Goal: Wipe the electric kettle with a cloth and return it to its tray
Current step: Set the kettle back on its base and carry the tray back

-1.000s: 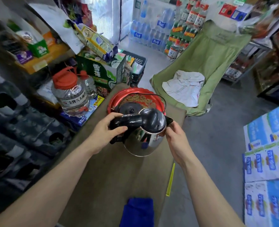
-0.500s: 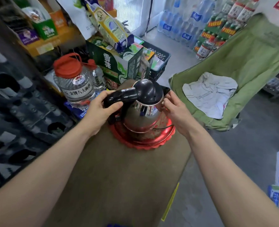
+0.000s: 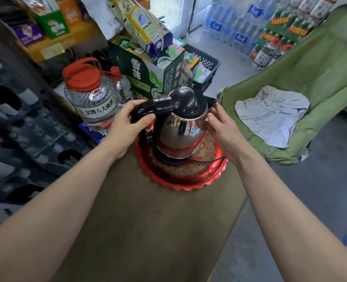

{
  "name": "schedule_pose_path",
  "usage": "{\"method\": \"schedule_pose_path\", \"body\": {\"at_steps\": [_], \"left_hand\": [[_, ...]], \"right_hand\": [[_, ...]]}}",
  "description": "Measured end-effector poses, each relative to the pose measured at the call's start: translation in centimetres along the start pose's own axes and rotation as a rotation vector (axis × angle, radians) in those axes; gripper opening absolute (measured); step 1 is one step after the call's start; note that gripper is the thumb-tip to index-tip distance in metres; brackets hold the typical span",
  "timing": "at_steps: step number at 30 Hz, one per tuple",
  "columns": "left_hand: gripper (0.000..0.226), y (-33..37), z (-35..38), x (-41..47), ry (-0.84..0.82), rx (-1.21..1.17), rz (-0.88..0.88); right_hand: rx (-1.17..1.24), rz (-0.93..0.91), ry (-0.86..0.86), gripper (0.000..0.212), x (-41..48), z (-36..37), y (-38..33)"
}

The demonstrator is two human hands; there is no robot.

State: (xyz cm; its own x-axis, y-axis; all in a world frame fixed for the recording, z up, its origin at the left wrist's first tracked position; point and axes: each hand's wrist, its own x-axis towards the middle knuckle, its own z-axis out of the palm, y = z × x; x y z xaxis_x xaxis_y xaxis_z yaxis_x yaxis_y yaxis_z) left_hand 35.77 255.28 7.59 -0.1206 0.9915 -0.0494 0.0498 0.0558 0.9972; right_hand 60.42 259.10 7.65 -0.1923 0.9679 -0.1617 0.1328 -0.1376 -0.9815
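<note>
The kettle (image 3: 180, 131) is being gripped by the left hand (image 3: 125, 127) at its handle, steadied by the open right hand (image 3: 221, 129), on the red tray (image 3: 180, 180).

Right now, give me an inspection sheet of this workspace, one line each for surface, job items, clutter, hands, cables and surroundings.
Surface: brown table, bare in the near part.
Job's things: steel kettle upright on its black base in the red tray; no wiping cloth in view.
Clutter: clear jug with red cap and green carton beside the table's far end.
Hands: left hand wrapped around the kettle's black handle; right hand with fingers against the kettle's body near the spout.
Cables: black cord runs from the base across the tray.
Surroundings: green folding chair holding a white garment; stacked bottled water behind.
</note>
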Motion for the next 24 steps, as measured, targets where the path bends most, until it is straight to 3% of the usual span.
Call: {"method": "schedule_pose_path", "body": {"at_steps": [11,17,21,24], "left_hand": [[0.035,-0.7,-1.2,-0.8,0.026,0.063,0.038],[0.038,-0.9,-0.2,-1.6,-0.005,0.032,0.048],[0.052,-1.1,-0.4,-1.5,0.018,0.137,0.07],[0.041,-2.4,-0.5,-2.0,0.09,0.136,0.001]], "right_hand": [[-0.064,-0.004,-0.053,0.031,-0.9,0.5,-0.4],[0.032,0.081,-0.087,0.053,-2.2,0.1,-0.2],[0.056,0.094,-0.043,0.032,-1.5,0.6,0.1],[0.078,0.112,-0.029,0.027,-0.8,0.7,0.5]]}}
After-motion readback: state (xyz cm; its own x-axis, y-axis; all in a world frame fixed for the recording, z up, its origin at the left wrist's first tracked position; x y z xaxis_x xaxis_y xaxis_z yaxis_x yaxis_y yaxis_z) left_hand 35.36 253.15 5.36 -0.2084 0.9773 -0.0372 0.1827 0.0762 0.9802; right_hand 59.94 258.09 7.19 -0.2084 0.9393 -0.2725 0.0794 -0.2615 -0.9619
